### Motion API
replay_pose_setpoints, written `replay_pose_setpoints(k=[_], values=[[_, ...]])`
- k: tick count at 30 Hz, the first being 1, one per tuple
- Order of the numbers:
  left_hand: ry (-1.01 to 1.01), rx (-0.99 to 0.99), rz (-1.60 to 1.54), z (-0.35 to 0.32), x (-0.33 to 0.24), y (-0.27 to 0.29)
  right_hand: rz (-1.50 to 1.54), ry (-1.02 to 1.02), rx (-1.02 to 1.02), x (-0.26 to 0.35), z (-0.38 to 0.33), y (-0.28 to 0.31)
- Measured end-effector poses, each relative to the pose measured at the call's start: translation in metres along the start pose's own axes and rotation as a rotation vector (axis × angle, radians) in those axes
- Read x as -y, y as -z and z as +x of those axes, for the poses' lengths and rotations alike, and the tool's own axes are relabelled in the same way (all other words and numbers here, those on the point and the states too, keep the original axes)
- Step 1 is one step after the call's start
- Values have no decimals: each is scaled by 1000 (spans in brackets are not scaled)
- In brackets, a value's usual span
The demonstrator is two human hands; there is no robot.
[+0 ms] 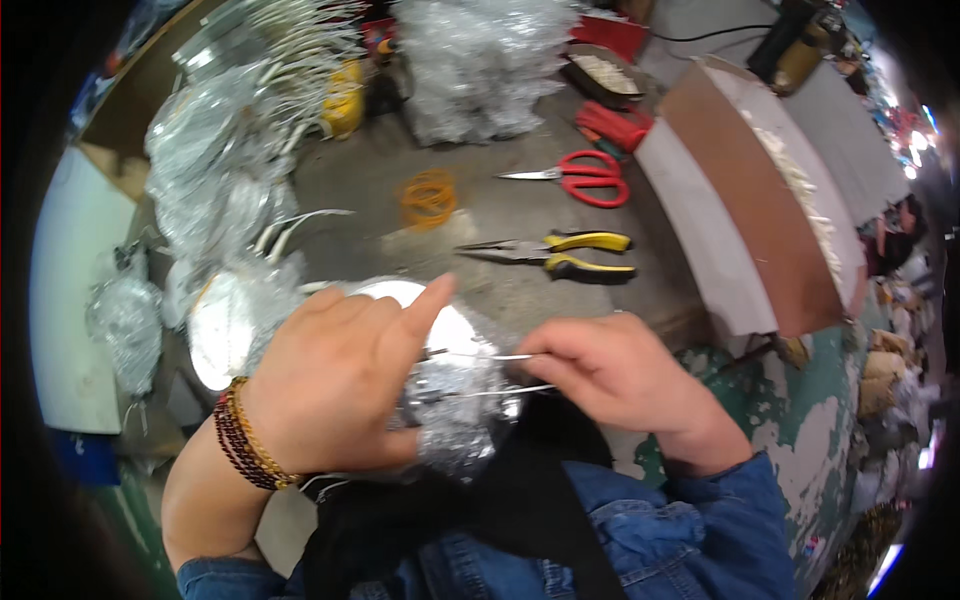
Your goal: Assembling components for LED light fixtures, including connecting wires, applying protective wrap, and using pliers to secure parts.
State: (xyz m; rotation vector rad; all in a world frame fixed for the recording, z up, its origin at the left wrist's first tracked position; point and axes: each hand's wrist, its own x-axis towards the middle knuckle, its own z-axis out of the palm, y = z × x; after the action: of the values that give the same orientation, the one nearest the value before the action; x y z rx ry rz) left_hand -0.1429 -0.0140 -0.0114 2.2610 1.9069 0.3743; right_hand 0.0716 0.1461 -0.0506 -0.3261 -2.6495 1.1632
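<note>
In front of my body, a shiny silver round piece sits in clear bubble wrap. My left hand grips its left side, thumb and fingers spread around the wrap. Two thin white wires run rightward out of the bundle. My right hand pinches the upper wire between thumb and fingertips; the lower one ends close under those fingers. To the left of my left hand lies another wrapped silver disc.
Yellow-and-black needle-nose pliers, red-handled scissors and orange rubber bands lie on the worktable. Plastic-wrapped pieces with white wires pile up at left. More clear bags stand behind. A cardboard box holding white pieces borders the right.
</note>
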Motion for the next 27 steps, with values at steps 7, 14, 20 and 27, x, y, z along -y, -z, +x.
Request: replay_pose_setpoints(k=[7, 14, 20, 27], values=[[-206, -91, -275, 17, -7, -4, -443, 325, -373, 2, 5, 5], [39, -151, -328, 34, -7, -31, -723, 394, -306, 35, -19, 50], [202, -209, -454, 35, 9, -35, -959, -160, -570, 21, -28, 224], [74, -284, -501, 44, 10, -42, -865, -586, -139, -91, -40, 286]])
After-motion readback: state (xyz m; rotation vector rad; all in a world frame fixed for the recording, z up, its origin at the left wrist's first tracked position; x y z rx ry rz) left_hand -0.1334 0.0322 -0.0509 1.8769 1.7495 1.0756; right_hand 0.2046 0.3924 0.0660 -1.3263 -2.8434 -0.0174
